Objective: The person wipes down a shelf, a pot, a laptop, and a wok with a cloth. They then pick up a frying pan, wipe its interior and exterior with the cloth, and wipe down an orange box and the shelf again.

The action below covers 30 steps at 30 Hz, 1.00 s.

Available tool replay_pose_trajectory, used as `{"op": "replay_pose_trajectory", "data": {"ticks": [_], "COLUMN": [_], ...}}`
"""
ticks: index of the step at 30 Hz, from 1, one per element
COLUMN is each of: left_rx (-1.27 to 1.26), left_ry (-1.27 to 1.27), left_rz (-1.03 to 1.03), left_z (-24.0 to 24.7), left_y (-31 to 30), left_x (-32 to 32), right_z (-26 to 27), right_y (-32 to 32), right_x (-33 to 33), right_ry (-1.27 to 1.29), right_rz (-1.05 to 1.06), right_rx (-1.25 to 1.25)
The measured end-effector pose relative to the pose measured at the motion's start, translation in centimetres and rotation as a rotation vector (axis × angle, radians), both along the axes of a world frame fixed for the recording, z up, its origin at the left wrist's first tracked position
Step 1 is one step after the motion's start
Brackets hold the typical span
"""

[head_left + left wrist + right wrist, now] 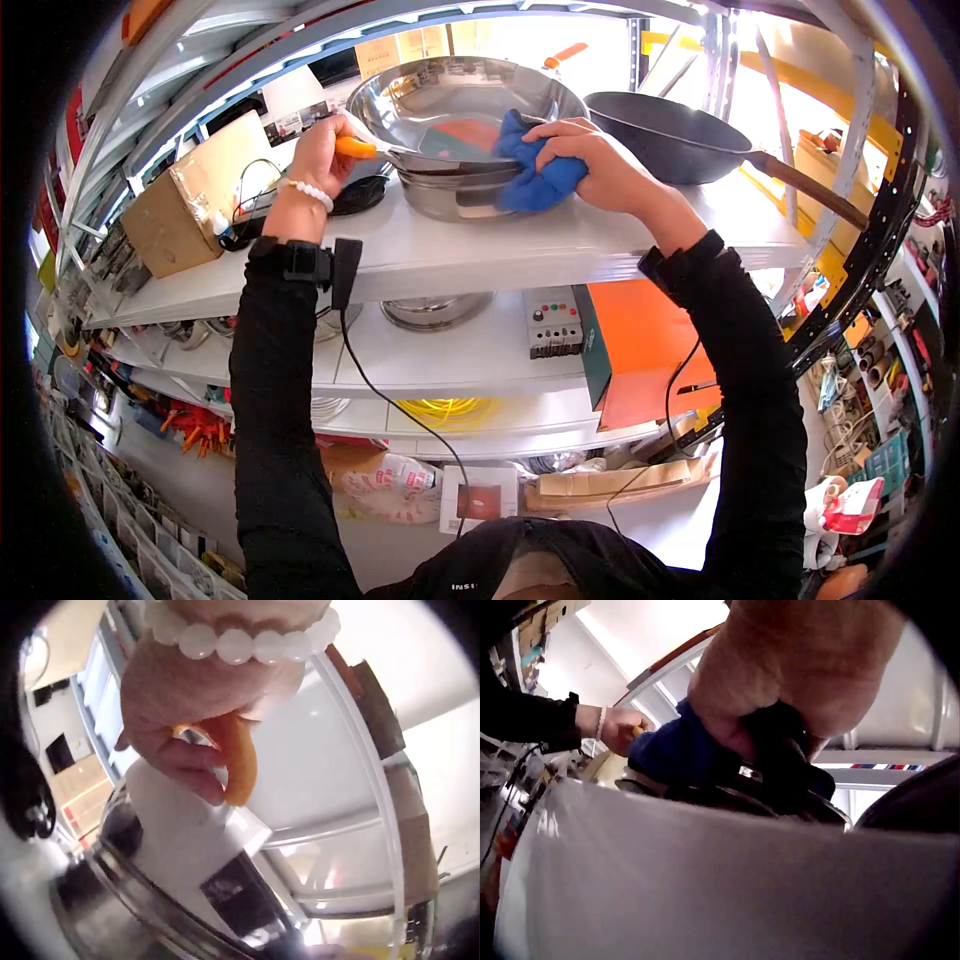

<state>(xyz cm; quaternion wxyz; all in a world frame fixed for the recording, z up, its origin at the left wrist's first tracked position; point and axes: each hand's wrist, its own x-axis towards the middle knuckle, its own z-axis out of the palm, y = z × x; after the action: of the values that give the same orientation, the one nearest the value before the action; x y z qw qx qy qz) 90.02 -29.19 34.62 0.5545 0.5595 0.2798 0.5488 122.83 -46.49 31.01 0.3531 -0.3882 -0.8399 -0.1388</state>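
A large shiny steel wok (400, 100) with orange handles sits over another round steel pan (435, 200) on the upper white shelf. My left hand (325, 155), with a white bead bracelet, curls its fingers round the wok's near-left orange handle (240, 761). A bunched blue cloth (540, 185) is held in my right hand (600, 165) against the wok's front right rim. In the right wrist view, the fingers curl over the cloth (682, 754) and partly hide it. To the right stands a dark frying pan (660, 135) with a long brown handle.
A cardboard box (190, 205) and a black lid-like object (360, 196) lie left of the wok. Below are a grey control box (553, 320), an orange box (650, 345) and yellow coiled cable (445, 410). A metal upright (850, 130) borders the shelf's right end.
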Motion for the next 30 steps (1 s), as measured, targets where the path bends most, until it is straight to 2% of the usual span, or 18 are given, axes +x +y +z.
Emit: {"op": "replay_pose_trajectory", "data": {"ticks": [3,8,12,15,19,23,26,29,30], "left_rx": [0.025,0.091,0.143,0.147,0.125,0.124,0.028,-0.063,-0.087], "left_ry": [-0.001,0.078,0.103,0.167,0.198,0.222,0.084,-0.009,-0.029], "left_rz": [0.133,0.286,0.283,0.258,0.231,0.198,0.141,0.102,0.094], "left_z": [0.7,0.3,-0.6,-0.5,-0.6,-0.4,-0.2,-0.1,0.0], "left_y": [0.1,-3.9,-3.3,-3.1,-2.8,-3.7,-4.3,-5.2,-5.5], "left_x": [0.5,1.0,0.5,-0.3,-0.7,-0.1,0.5,1.1,1.4], "right_z": [-0.1,-0.9,-0.4,-0.1,0.1,0.4,1.1,1.5,1.7], "right_y": [0.0,0.7,0.8,1.1,0.6,0.8,0.1,-0.6,-1.3], "right_x": [-1.0,-3.9,-9.3,-9.7,-5.1,0.5,1.6,0.7,0.5], "right_ry": [0.037,0.076,0.000,-0.052,-0.013,0.053,-0.035,0.140,0.139], "right_rz": [-0.067,-0.005,0.039,0.041,0.090,-0.069,-0.196,-0.248,-0.240], "right_rx": [0.029,0.058,0.144,0.109,-0.001,-0.078,-0.010,0.053,0.164]}}
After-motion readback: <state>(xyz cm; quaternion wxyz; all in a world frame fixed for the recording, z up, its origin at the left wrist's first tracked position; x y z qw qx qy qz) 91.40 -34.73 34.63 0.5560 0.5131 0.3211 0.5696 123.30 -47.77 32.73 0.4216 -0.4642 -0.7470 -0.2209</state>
